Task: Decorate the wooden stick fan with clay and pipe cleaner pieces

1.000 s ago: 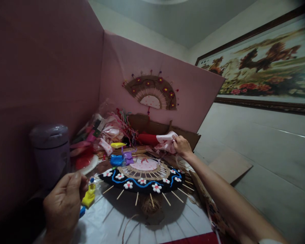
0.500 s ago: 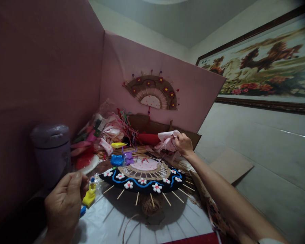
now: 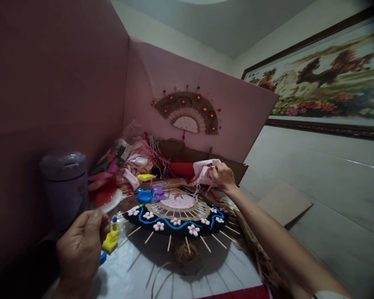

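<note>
My right hand (image 3: 223, 175) is closed on a white-and-pink spotted cloth (image 3: 203, 172), lifting its upper edge behind the fan. At the lower left, my left hand (image 3: 82, 241) is closed with thumb against fingers; what lies between them is hidden. Just beyond those fingertips is a small blue ball (image 3: 114, 219) near the fan's left end. The black fan (image 3: 182, 229) carries white flowers, a blue wavy line and projecting wooden sticks. Its inner half-round (image 3: 177, 202) is pink and spotted. A ball of brown twine (image 3: 187, 250) sits under the fan's near edge.
A lilac lidded container (image 3: 64, 187) stands left. Yellow clay (image 3: 111, 239), a blue packet (image 3: 144, 195) and a purple packet (image 3: 158, 193) lie around the fan. Crumpled cloth (image 3: 140, 155) is piled behind. A finished-looking brown fan (image 3: 187, 106) hangs on the pink panel (image 3: 243, 116).
My right hand has shifted slightly left with the cloth, which now hangs a little fuller, with a strip dangling toward the fan. My left hand stays almost still; the view has shifted slightly.
</note>
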Tool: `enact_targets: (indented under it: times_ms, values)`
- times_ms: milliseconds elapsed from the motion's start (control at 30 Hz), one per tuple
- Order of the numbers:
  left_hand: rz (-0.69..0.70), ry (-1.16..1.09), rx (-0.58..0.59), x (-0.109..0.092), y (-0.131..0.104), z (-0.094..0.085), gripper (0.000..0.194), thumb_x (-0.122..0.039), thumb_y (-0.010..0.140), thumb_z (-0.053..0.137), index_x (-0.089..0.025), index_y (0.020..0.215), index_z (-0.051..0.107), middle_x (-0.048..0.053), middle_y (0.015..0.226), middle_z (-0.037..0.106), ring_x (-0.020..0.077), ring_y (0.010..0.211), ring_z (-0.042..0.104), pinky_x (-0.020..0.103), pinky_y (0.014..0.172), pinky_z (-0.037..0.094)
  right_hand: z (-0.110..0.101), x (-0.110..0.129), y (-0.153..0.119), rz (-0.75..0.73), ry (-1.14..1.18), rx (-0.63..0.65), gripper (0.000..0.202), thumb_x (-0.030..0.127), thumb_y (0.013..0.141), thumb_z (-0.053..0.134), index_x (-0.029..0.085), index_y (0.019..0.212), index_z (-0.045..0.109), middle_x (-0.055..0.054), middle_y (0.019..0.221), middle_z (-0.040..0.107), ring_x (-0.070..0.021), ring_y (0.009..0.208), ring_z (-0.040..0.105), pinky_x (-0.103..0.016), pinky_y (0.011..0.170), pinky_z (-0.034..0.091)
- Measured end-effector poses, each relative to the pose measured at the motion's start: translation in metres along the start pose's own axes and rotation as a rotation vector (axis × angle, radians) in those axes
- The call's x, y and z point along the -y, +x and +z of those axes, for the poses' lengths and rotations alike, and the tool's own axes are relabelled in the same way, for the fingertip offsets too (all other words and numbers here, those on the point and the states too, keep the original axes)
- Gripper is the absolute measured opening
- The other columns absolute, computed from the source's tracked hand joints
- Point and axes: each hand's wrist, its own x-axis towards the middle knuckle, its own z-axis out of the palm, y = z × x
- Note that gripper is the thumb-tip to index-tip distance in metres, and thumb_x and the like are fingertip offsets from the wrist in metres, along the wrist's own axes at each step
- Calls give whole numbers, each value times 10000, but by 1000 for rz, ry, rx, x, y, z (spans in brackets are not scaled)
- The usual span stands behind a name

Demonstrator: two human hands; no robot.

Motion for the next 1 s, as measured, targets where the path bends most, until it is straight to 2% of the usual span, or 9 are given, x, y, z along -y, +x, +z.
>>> enact_targets:
  times_ms: [267,500,833,1000]
  values:
    - [-21,-7,11,2,1,0,275,-452,695,611,-184,647,577,-47,544,519,68,472,456,113,390,373,6,-2,2,-43,87,-72,221,196,848,393,146,778,597,-100,814,610,-194,705,550,-275,627,378]
    - [-13,2,12,4,2,0,280,-451,696,606,-179,635,576,-43,539,512,69,473,451,117,400,378,6,6,10,-92,218,-201,201,187,853,385,163,789,575,-85,828,593,-188,739,550,-280,691,415]
    - [-3,13,16,3,1,-1,262,-433,704,599,-183,629,579,-45,528,508,71,474,448,116,399,370,-12,0,29,-65,314,-393,144,159,802,406,180,779,547,-75,799,568,-198,723,531,-308,682,430]
    - [-25,-15,20,4,2,1,262,-431,696,612,-181,629,572,-48,525,502,69,462,437,121,390,360,-17,-5,31,-56,327,-449,145,159,803,397,186,777,537,-69,801,560,-191,715,527,-302,668,433]
